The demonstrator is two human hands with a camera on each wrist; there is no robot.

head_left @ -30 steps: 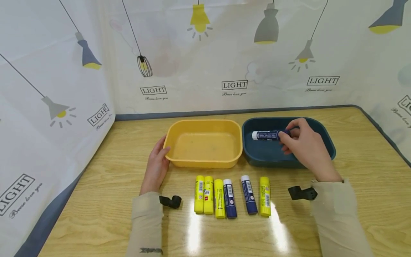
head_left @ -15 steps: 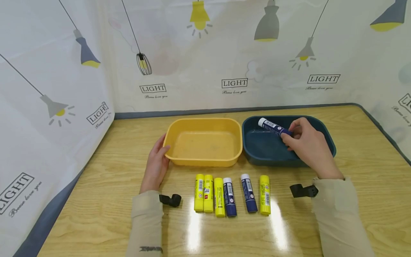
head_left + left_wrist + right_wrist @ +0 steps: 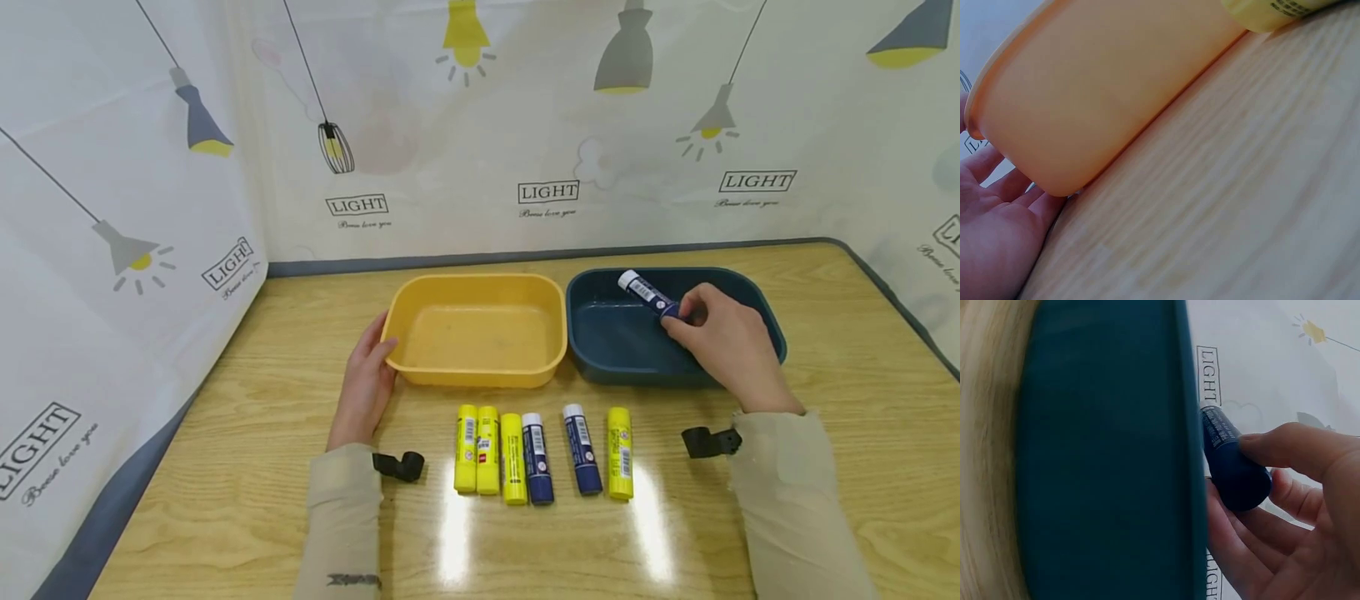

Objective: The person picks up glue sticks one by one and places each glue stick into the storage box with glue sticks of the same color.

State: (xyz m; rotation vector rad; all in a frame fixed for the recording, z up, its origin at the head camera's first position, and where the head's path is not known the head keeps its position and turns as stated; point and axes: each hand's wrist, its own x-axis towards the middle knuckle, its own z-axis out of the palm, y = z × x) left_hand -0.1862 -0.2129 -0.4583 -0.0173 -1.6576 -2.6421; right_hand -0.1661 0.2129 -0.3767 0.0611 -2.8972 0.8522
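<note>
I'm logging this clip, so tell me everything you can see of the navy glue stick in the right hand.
The navy glue stick is a slim cylinder, apparently plastic, with a white end and a printed label too small to read. The right hand pinches it near its navy end. It is held slanted over the dark blue tray, white end pointing left and away from the person. Whether it touches the tray is unclear.
</note>
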